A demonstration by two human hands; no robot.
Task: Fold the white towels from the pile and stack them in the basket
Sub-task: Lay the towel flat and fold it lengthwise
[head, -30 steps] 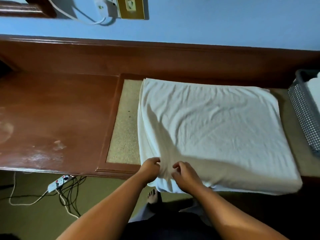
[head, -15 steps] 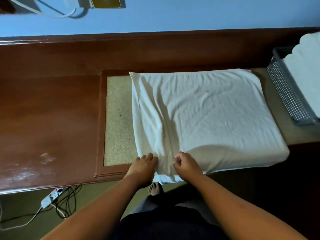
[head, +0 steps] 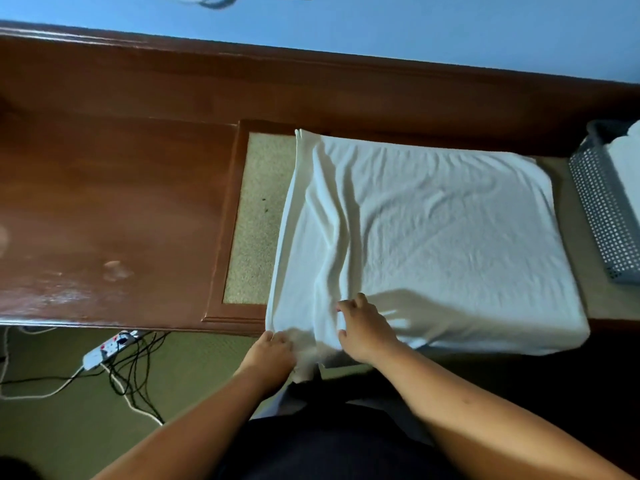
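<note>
No legible text anywhere

There is one white towel (head: 433, 237) on the one wooden bench (head: 121, 202). Two grips are in view: one left grip (head: 273, 355) and one right grip (head: 363, 330). There is one grey basket (head: 602, 216); the white cloth (head: 628, 168) inside it is cut by the frame, so its pieces cannot be counted. The bench has one beige panel (head: 256, 220). The floor (head: 86, 427) carries one power strip (head: 107, 349) and several cables (head: 138, 368), too tangled to count.
</note>
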